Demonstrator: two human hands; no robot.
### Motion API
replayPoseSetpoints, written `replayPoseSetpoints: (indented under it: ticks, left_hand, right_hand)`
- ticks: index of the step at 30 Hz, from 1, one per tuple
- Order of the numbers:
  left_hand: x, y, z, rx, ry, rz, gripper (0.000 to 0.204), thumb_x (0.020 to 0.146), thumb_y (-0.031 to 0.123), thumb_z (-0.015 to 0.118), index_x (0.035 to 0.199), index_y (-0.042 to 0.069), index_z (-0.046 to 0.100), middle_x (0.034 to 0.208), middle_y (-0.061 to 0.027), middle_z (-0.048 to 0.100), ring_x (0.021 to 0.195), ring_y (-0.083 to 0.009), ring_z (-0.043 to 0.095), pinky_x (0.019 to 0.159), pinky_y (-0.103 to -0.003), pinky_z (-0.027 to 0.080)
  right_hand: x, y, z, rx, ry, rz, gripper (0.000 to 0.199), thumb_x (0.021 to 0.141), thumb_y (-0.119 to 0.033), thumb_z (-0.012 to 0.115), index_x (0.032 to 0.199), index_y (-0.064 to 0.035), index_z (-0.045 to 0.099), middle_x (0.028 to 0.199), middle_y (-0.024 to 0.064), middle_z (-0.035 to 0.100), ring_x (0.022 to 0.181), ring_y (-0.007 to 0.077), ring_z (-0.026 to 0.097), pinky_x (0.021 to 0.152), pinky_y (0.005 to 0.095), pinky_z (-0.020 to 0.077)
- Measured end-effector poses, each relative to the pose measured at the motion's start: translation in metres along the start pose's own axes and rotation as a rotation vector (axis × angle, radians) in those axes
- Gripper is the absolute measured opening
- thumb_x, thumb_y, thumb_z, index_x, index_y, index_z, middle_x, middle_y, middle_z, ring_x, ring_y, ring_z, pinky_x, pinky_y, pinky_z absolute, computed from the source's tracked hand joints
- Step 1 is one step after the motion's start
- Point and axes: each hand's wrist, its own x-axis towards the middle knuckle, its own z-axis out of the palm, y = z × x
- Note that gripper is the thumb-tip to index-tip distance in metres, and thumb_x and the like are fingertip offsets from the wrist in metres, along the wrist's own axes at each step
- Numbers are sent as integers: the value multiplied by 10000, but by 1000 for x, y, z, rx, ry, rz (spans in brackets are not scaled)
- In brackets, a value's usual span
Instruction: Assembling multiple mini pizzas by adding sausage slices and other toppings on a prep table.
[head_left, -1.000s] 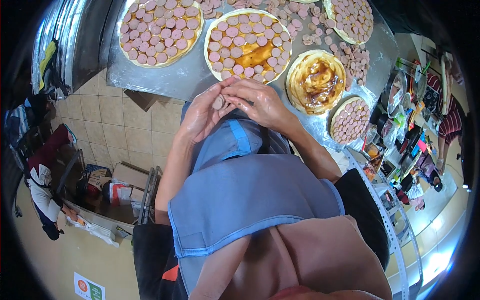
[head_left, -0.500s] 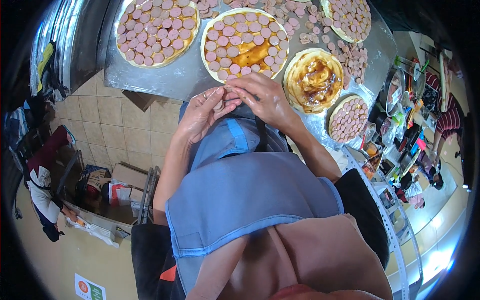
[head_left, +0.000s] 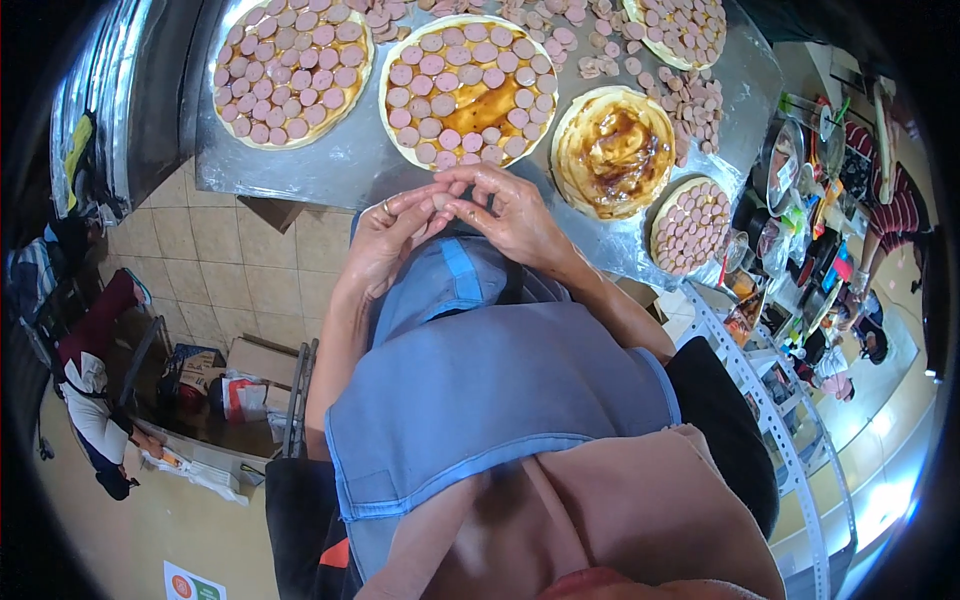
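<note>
My left hand and my right hand meet at the near edge of the metal table. Their fingertips come together around pale pink sausage slices, partly hidden by the fingers. Just beyond lies a round dough base with brown sauce and sausage slices around its outer part; sauce shows bare in its middle. On the left is a dough round covered with slices. To the right, a dough stack carries only sauce, and a smaller covered round lies nearer me.
Loose sausage slices lie in heaps toward the back of the metal table. Another covered round is at the far right. A perforated metal rack stands at my right. Other people work at both sides, near boxes and a crowded counter.
My hands have drawn closer together, the right thumb and fingers now meeting the left fingertips at the slices. The whole view has shifted slightly; the dough rounds look the same.
</note>
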Motion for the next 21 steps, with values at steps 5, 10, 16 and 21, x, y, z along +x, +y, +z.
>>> replayPoseSetpoints:
  ticks: [5, 10, 16, 21]
  left_hand:
    - [-5, -13, -8, 111, -3, -45, 272, 918, 90, 597, 1159, -34, 610, 1083, -107, 663, 953, -118, 637, 859, -228, 520]
    - [-3, -14, -2, 126, 2, -74, 276, 905, 81, 612, 1156, -36, 613, 1049, -104, 670, 930, -121, 644, 839, -221, 527]
    - [7, -18, -6, 91, 15, -52, 259, 909, 66, 600, 1151, -23, 617, 1037, -101, 670, 924, -146, 652, 848, -248, 538]
    - [4, -16, -5, 100, 76, -30, 247, 912, 69, 597, 1139, -24, 623, 982, -96, 677, 891, -142, 654, 821, -240, 545]
  right_hand:
    - [-16, 11, 6, 146, -30, 103, 214, 838, -133, 680, 1034, -52, 649, 838, 35, 627, 636, 92, 499, 594, 256, 441]
    - [-22, 23, 4, 313, -81, 150, 193, 853, -107, 675, 1020, -18, 635, 872, 33, 648, 710, 66, 566, 643, 232, 464]
    - [-15, 34, -9, 556, -53, 150, 148, 873, -72, 650, 997, 3, 623, 894, 10, 650, 812, 48, 607, 697, 209, 478]
    - [0, 43, -33, 231, 232, 126, 153, 865, -55, 658, 1005, 2, 632, 906, 0, 642, 675, 20, 521, 635, 177, 434]
